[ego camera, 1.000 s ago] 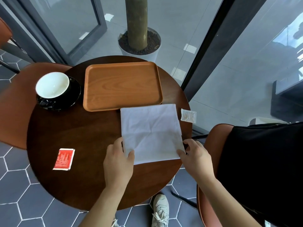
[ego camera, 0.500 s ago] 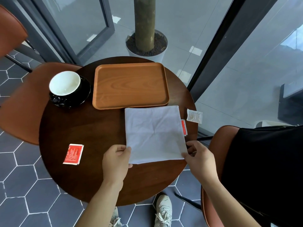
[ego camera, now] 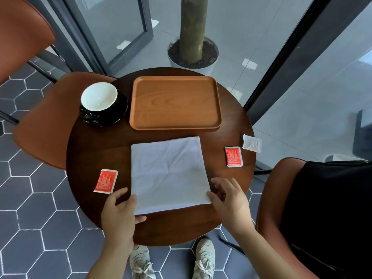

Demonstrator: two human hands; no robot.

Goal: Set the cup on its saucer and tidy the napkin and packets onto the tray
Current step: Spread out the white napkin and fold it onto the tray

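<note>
A white napkin (ego camera: 169, 172) lies flat on the round dark wooden table (ego camera: 96, 154), just in front of an empty wooden tray (ego camera: 175, 101). My left hand (ego camera: 118, 216) pinches the napkin's near-left corner. Spread open, my right hand (ego camera: 229, 200) touches the near-right corner. One red packet (ego camera: 106, 181) lies left of the napkin, another red packet (ego camera: 233, 157) right of it. A white packet (ego camera: 252, 143) sits at the table's right edge. The white cup (ego camera: 98, 96) stands on its black saucer (ego camera: 120, 113), left of the tray.
Brown chairs stand around the table: one at the left (ego camera: 44, 121), one at the far left (ego camera: 20, 33), one at the right (ego camera: 273, 198) with dark cloth on it. A potted tree trunk (ego camera: 193, 29) and glass walls are behind. My shoes show below the table.
The napkin has slid left and toward me under both hands, uncovering the right red packet. My right hand's fingers have spread apart. The view has shifted.
</note>
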